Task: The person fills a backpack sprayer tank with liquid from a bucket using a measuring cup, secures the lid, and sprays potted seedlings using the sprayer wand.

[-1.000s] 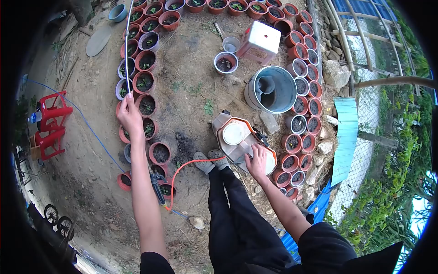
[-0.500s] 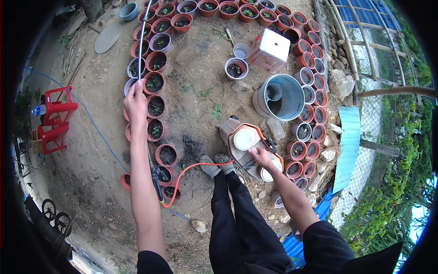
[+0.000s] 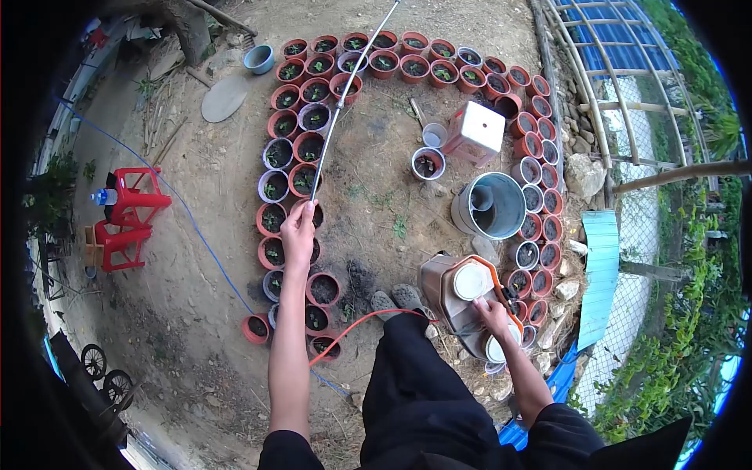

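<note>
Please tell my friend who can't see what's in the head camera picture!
A person's left hand holds a long wand, and the right hand is at a tank with white lids. Rows of pots, some with green plants, stand on dirt.

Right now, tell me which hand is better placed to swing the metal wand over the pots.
Left, probably: the left hand holds the wand near the pots, while the right hand is at the tank.

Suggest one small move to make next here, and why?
Perhaps steady the tank with the right hand before swinging the wand: that hand is on the tank, the left hand holds the wand out ahead, and the orange hose runs from the tank toward that arm, so it might tug.
</note>
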The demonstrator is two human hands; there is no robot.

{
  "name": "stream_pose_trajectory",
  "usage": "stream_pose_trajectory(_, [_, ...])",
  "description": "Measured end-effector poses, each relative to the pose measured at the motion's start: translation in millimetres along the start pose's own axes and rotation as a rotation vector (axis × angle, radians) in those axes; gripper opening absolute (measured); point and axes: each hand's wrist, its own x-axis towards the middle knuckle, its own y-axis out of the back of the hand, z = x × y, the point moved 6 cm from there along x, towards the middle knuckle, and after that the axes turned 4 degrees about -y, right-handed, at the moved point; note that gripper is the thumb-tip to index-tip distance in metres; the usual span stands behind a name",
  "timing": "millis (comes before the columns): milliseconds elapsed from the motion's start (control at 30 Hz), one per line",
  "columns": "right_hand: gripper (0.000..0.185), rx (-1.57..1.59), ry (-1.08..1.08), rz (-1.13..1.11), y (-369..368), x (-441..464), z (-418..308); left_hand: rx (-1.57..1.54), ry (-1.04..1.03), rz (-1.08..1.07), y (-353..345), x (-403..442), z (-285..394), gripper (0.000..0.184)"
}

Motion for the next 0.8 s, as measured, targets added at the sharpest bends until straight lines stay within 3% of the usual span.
stream_pose_trajectory(133, [0.058, 0.078, -0.056, 0.079, 9, -21, -2, 0.107, -0.037, 0.091, 26, 28, 18, 0.040])
stream_pose_trajectory(233, [0.053, 0.215, -0.139, 0.075, 9, -40, -16, 0.294, -0.260, 0.262, 45, 56, 13, 0.040])
stream_pose_trajectory(300, [0.047, 0.284, -0.192, 0.083, -12, -31, 12, 0.361, -0.246, 0.324, 51, 62, 28, 0.042])
stream_pose_trajectory(500, [0.041, 0.467, -0.374, 0.245, -11, -35, -14, 0.458, -0.170, 0.446, 68, 93, 47, 0.043])
stream_pose_trajectory(567, [0.035, 0.463, -0.433, 0.340, -37, -17, 14, 0.450, -0.079, 0.437, 61, 102, 66, 0.043])
stream_pose_trajectory(633, [0.033, 0.442, -0.406, 0.395, -70, 6, 38, 0.458, -0.141, 0.434, 52, 123, 63, 0.043])
stream_pose_trajectory(667, [0.030, 0.521, -0.498, 0.309, -54, -8, 0, 0.470, -0.194, 0.427, 50, 127, 60, 0.043])
stream_pose_trajectory(800, [0.028, 0.598, -0.576, 0.296, -47, 3, -25, 0.489, -0.190, 0.285, 26, 147, 53, 0.046])
